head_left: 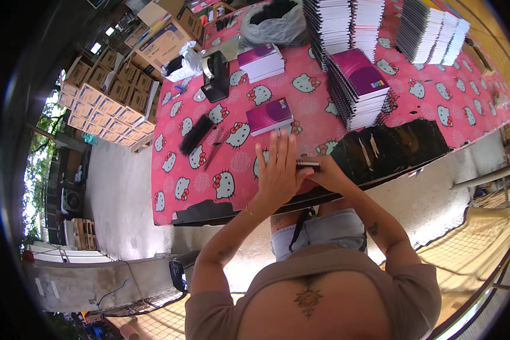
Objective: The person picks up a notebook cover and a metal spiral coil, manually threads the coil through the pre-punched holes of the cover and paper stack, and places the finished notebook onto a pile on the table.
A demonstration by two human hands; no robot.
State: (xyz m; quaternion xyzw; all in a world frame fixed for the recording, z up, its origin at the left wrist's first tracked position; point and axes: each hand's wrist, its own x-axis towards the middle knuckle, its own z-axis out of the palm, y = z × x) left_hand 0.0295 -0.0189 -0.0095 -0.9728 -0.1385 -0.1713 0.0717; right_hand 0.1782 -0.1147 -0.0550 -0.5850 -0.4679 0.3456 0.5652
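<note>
**Binding Status: Partially Complete**

Left hand (pixel 277 171): palm flat, fingers extended and slightly parted, fingertips just beside the near edge of the purple-covered block of white pages (pixel 269 116). Contact with the block cannot be confirmed.

Right hand (pixel 330 177): pinching a thin, dark-edged flat piece (pixel 309 165) at the near edge of the pink, cat-patterned worktop (pixel 245 195). The left hand partly covers this piece; its exact kind cannot be told.

Completed, as judged: a stack of purple-covered notebooks with black spiral spines (pixel 358 76) stands right of the block. Tall stacks of white-paged spiral notebooks (pixel 330 28) stand behind it.

Remaining, as judged: the block and a thicker purple-covered pile of pages (pixel 261 61) behind it show no coil and appear unbound. A bristly bundle of black coils (pixel 196 135) lies to their left; more black material fills a clear plastic bag (pixel 273 33) at the rear. The total count cannot be determined.
</note>
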